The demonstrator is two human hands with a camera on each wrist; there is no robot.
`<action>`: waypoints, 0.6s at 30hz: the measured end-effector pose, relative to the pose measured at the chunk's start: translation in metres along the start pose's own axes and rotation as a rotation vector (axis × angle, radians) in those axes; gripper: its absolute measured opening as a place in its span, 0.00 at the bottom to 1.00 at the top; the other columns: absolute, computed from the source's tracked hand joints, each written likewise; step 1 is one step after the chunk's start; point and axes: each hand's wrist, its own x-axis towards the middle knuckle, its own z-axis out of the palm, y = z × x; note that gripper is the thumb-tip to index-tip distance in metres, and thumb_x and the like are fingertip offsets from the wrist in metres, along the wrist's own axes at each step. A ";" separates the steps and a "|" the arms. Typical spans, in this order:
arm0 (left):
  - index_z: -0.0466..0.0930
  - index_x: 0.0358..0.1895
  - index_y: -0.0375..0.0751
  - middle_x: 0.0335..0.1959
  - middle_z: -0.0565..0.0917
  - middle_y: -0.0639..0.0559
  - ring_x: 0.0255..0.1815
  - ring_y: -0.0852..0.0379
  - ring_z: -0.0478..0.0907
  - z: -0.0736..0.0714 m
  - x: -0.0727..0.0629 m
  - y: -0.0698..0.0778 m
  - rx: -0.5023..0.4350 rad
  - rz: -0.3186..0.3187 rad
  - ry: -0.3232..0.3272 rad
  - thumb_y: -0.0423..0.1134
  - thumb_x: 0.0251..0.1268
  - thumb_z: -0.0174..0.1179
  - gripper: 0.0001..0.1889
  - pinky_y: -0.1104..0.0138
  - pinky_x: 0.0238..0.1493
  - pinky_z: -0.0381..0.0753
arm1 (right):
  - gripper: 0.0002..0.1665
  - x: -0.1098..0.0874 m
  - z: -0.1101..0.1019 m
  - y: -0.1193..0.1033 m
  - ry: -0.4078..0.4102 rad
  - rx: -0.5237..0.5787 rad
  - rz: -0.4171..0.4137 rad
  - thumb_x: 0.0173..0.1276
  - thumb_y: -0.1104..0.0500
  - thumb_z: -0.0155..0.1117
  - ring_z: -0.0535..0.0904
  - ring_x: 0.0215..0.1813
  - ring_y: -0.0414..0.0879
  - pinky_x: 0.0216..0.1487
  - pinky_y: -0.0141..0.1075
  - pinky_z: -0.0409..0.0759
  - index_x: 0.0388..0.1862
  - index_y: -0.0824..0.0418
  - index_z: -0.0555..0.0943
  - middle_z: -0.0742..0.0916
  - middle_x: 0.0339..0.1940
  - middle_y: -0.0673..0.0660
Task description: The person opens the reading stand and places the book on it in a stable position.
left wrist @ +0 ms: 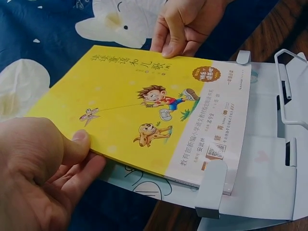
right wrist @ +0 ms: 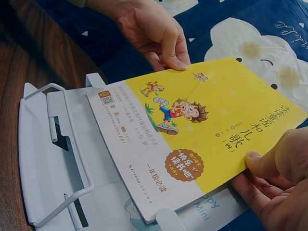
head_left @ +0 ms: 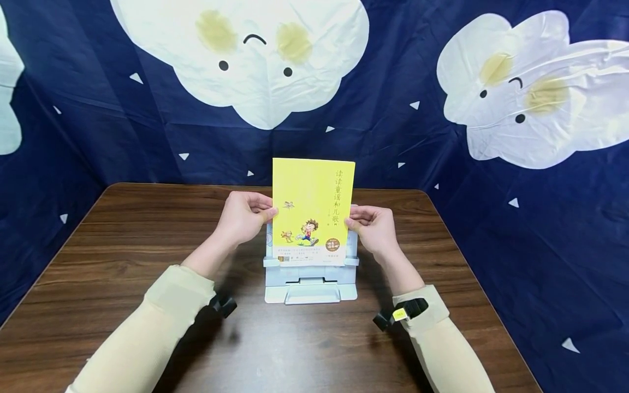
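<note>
A yellow book [head_left: 309, 191] with a cartoon boy and dog on its cover leans upright on a pale blue book stand [head_left: 275, 278]. My left hand [head_left: 244, 217] pinches the book's left edge, thumb on the cover and fingers behind. On the opposite edge, my right hand [head_left: 375, 228] pinches it the same way. In the left wrist view, the book's lower edge lies by a white clip [left wrist: 211, 185] of the stand. The right wrist view shows the stand's wire support [right wrist: 79, 144] below the book. Most of the stand's back panel is hidden behind the book.
The stand rests on a dark brown wooden table [head_left: 147, 229]. Behind the table hangs a navy cloth [head_left: 147, 136] printed with white clouds and small triangles. Black wrist cameras [head_left: 223, 304] sit below both hands.
</note>
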 end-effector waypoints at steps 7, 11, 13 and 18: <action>0.91 0.45 0.32 0.36 0.91 0.44 0.37 0.49 0.89 0.001 -0.002 -0.007 0.086 0.054 0.033 0.33 0.67 0.74 0.08 0.67 0.33 0.84 | 0.11 -0.003 0.002 0.003 0.002 -0.088 -0.029 0.64 0.74 0.77 0.88 0.40 0.49 0.43 0.30 0.86 0.45 0.71 0.90 0.91 0.38 0.63; 0.91 0.44 0.32 0.35 0.92 0.45 0.36 0.52 0.90 0.003 -0.003 -0.010 0.128 0.083 0.049 0.34 0.65 0.75 0.09 0.66 0.32 0.83 | 0.11 -0.006 0.002 0.003 -0.002 -0.144 -0.046 0.64 0.73 0.77 0.88 0.41 0.52 0.42 0.29 0.85 0.45 0.70 0.90 0.91 0.38 0.62; 0.92 0.45 0.32 0.35 0.92 0.45 0.36 0.52 0.90 0.003 -0.004 -0.011 0.131 0.090 0.051 0.34 0.65 0.76 0.10 0.65 0.32 0.83 | 0.10 -0.006 0.002 0.004 -0.003 -0.165 -0.050 0.64 0.73 0.77 0.87 0.41 0.53 0.42 0.29 0.84 0.45 0.70 0.91 0.91 0.38 0.62; 0.91 0.45 0.32 0.36 0.92 0.45 0.36 0.52 0.90 0.004 -0.007 -0.010 0.138 0.092 0.045 0.34 0.64 0.76 0.10 0.62 0.35 0.85 | 0.11 -0.008 0.001 0.005 -0.010 -0.197 -0.069 0.64 0.73 0.78 0.86 0.40 0.52 0.40 0.30 0.84 0.45 0.70 0.91 0.90 0.37 0.61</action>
